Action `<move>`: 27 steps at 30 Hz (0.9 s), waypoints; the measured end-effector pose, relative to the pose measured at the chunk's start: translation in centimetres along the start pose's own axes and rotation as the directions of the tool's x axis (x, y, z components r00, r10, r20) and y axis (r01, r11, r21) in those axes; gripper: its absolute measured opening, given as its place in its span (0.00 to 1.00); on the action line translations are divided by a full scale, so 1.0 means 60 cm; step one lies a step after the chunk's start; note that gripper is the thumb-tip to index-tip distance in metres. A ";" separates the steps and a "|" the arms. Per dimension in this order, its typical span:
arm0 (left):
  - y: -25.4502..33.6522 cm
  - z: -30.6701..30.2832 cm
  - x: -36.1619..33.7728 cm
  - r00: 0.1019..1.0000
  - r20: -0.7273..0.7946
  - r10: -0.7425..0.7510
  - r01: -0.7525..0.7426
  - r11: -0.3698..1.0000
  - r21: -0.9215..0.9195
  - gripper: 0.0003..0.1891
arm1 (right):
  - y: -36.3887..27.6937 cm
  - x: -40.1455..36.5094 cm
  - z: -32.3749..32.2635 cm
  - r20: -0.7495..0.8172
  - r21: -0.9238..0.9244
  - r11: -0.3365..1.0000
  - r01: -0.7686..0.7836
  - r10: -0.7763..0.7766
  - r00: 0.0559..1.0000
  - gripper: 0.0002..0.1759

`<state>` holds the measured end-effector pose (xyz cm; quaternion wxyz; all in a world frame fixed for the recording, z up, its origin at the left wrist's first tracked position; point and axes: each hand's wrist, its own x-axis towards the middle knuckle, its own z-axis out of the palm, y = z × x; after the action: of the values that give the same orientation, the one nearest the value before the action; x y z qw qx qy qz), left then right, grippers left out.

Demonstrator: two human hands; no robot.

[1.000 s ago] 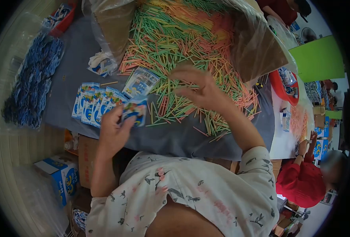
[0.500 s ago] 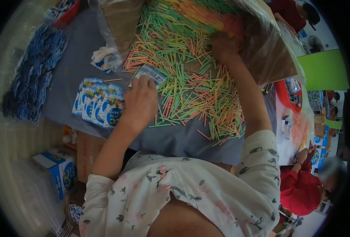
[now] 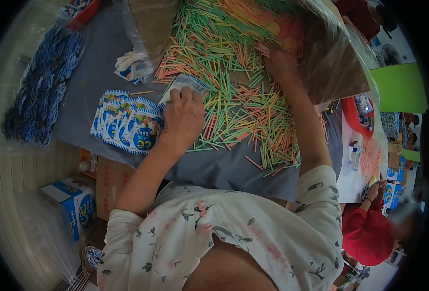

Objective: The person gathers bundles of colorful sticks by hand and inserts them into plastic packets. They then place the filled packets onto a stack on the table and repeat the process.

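My left hand point(image 3: 183, 116) is closed over the lower part of a clear and blue packet point(image 3: 190, 83), its fingertips bent onto it. Left of it, several blue and white packets point(image 3: 125, 123) lie overlapped in a row, with one loose stick point(image 3: 141, 92) above them. My right hand point(image 3: 281, 63) is at the upper right of a big pile of thin pink, green and yellow sticks point(image 3: 219, 72). Its fingers are pressed together around some pink sticks point(image 3: 263, 49).
A bundle of blue packet strips point(image 3: 45, 87) lies at the far left. Cardboard under clear plastic point(image 3: 333, 63) borders the pile. A red basket point(image 3: 365, 128) stands at the right. A co-worker in red point(image 3: 367, 235) sits at the lower right. A crumpled packet point(image 3: 129, 66) lies upper left.
My right hand has turned and shows pink sticks at its fingers. My left hand has shifted slightly right, with the packet under it. The whole view has moved a little.
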<state>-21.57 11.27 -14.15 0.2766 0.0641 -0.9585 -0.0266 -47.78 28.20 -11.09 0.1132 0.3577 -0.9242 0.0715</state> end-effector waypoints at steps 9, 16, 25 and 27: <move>-0.029 -0.009 -0.032 0.996 -0.065 0.069 -0.077 0.988 -0.133 0.03 | 0.041 0.003 0.022 0.024 0.630 0.767 -0.125 0.142 0.990 0.26; -0.046 -0.027 -0.012 0.997 -0.039 -0.061 0.050 0.973 -0.225 0.04 | -0.022 -0.037 -0.024 -0.127 0.890 0.453 0.038 0.167 0.978 0.27; -0.040 -0.015 -0.029 0.997 -0.055 0.050 -0.058 0.987 -0.151 0.02 | 0.016 -0.041 0.056 0.080 0.624 0.780 -0.050 0.001 0.997 0.34; -0.042 -0.033 -0.029 1.000 -0.011 0.009 -0.010 0.984 -0.178 0.03 | 0.009 -0.041 0.041 0.131 0.676 0.732 -0.086 -0.004 0.991 0.36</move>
<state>-18.77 9.00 -13.62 0.2861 0.0347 -0.9512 -0.1105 -46.76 29.68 -14.11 -0.0845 0.3575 -0.8468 0.3847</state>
